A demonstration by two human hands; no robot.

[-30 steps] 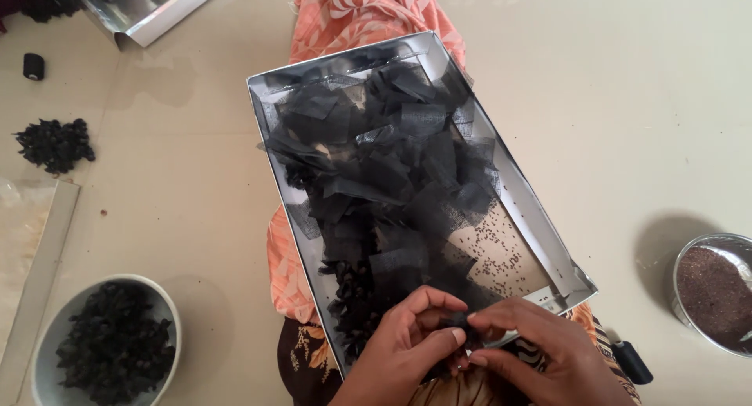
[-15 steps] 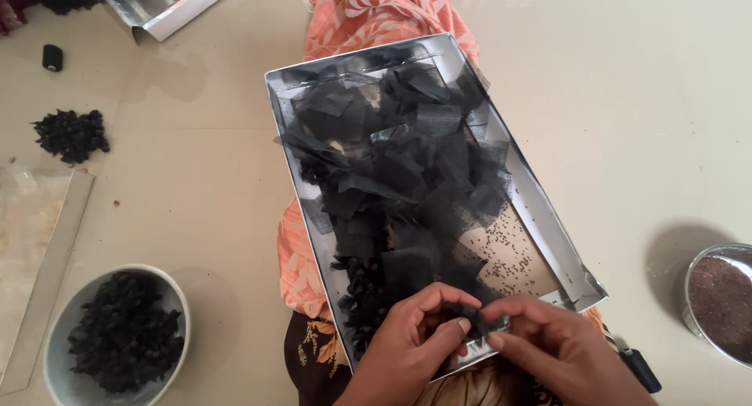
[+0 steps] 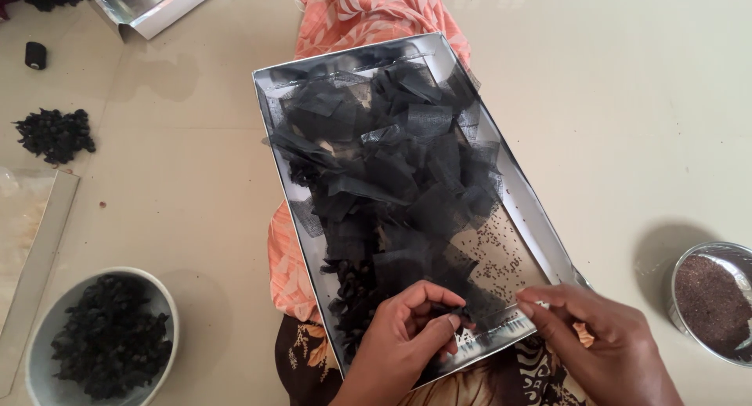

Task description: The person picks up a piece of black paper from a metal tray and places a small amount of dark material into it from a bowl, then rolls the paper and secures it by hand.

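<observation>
A shallow silver tray [image 3: 540,218] rests on my lap over orange floral cloth. It holds a heap of black net fabric squares [image 3: 392,163], small black seeds [image 3: 497,249] scattered on its bare bottom, and dark bundles at the near end. My left hand [image 3: 411,335] pinches a small black net piece over the tray's near edge. My right hand [image 3: 603,335] sits just to its right, fingertips together, a gap between the two hands. What lies between those fingertips is too small to see.
A white bowl [image 3: 47,328] of black bundles stands at lower left. A steel bowl [image 3: 717,300] of brown seeds sits at right. A loose black pile [image 3: 55,133], a black thread spool [image 3: 35,55], a plastic sheet [image 3: 31,226] and a second silver box [image 3: 157,3] lie on the beige floor.
My hands, joined together on one black piece earlier, have drawn apart. The right hand has moved right. The left hand keeps the net piece.
</observation>
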